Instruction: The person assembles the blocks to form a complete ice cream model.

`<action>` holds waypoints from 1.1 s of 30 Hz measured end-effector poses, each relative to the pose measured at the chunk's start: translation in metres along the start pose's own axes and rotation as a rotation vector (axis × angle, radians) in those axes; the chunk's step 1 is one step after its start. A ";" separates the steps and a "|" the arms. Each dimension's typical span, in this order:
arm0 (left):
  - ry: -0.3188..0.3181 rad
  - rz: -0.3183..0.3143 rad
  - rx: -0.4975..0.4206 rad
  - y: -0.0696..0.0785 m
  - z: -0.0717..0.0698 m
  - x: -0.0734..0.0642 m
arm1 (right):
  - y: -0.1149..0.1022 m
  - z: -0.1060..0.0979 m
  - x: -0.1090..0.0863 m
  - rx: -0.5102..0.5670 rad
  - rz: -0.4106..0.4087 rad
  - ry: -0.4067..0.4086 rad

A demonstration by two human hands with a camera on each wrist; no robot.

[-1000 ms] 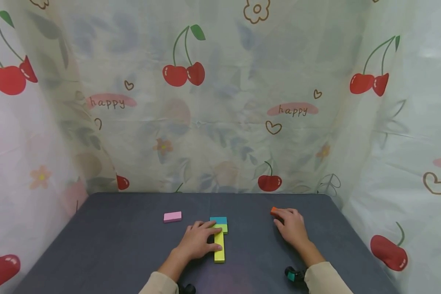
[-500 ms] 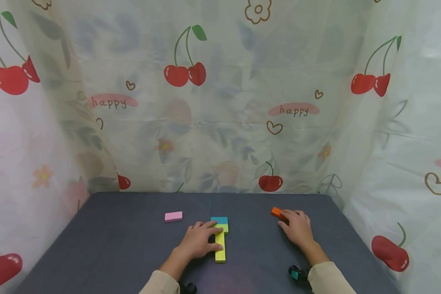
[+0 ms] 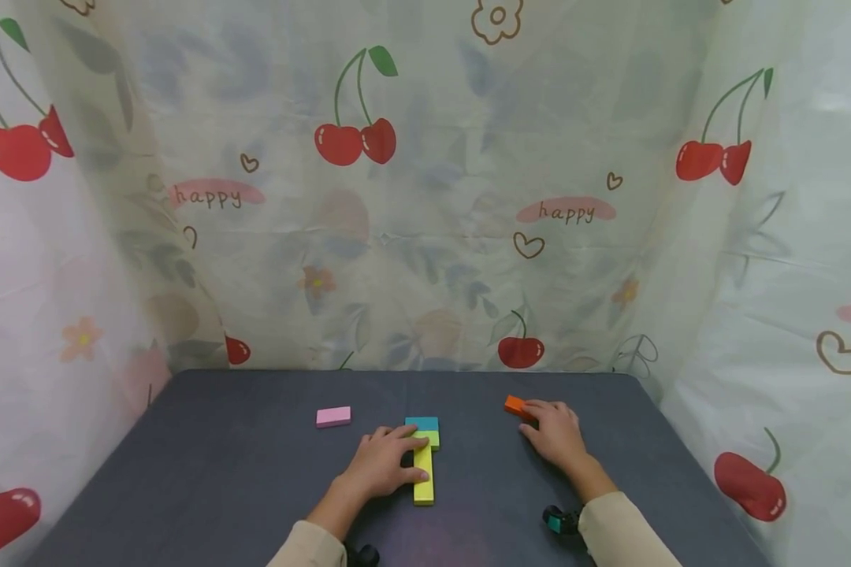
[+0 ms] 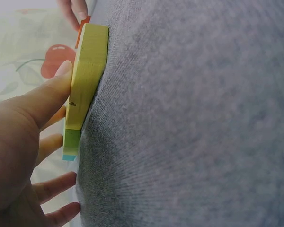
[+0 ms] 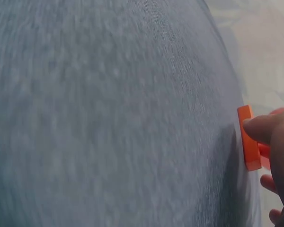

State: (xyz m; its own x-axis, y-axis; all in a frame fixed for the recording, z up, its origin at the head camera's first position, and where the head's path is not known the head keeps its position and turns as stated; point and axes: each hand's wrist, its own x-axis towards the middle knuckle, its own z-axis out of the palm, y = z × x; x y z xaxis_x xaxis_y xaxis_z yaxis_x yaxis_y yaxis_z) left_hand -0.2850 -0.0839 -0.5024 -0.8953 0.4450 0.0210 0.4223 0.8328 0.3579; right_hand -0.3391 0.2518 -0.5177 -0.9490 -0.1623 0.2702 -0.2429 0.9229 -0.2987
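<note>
In the head view my left hand (image 3: 383, 466) rests on a line of wooden blocks, its fingers spread and fairly straight. The thumb lies on the long yellow block (image 3: 423, 488), and the fingertips reach the light green block (image 3: 432, 439) and the edge of the blue block (image 3: 425, 424) behind it. The left wrist view shows the thumb against the yellow block's top (image 4: 88, 71). Further right, my right hand (image 3: 559, 433) pinches an orange block (image 3: 514, 405) between thumb and fingers; the right wrist view has this orange block (image 5: 248, 142) close over the cloth, partly behind the thumb.
A pink block (image 3: 333, 417) lies left of the blue one on the dark grey tabletop (image 3: 206, 465). Behind the table and along both sides hangs a curtain (image 3: 432, 236) printed with cherries. A black strap device (image 3: 562, 520) sits at the right wrist.
The orange block and my right hand shift a little right at first, with more of the block showing, then both move left toward the line of blocks. The left hand stays in place.
</note>
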 end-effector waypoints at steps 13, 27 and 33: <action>-0.002 -0.007 0.003 -0.002 0.001 0.000 | -0.041 0.022 0.011 0.070 -0.042 -0.003; -0.010 -0.015 0.021 -0.001 0.002 0.002 | -0.080 0.037 0.019 0.130 -0.114 -0.036; -0.009 -0.011 0.015 -0.001 0.002 0.001 | -0.089 0.042 0.021 0.129 -0.139 -0.031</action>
State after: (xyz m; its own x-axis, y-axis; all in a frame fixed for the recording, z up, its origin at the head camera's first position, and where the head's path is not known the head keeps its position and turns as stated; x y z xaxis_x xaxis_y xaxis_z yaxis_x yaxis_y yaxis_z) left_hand -0.2860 -0.0833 -0.5043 -0.8987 0.4386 0.0084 0.4144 0.8424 0.3445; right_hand -0.3457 0.1512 -0.5241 -0.9097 -0.2979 0.2892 -0.3942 0.8385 -0.3762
